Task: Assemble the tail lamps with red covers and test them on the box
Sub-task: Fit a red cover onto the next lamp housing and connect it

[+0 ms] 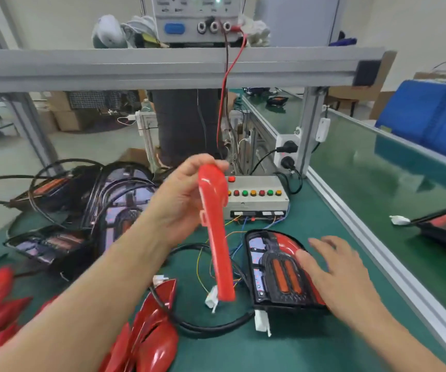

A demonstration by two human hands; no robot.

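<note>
Left hand gripping red cover.

five tail lamps, one test box, two hands

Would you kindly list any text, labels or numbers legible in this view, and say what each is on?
No text here can be read.
Power supply: panel markings and blue label too blurred.
Test box: white labels above its front connectors too small to read.
Red cover in the left hand: no print visible.
Tail lamp under the right hand: no lettering visible.
</note>
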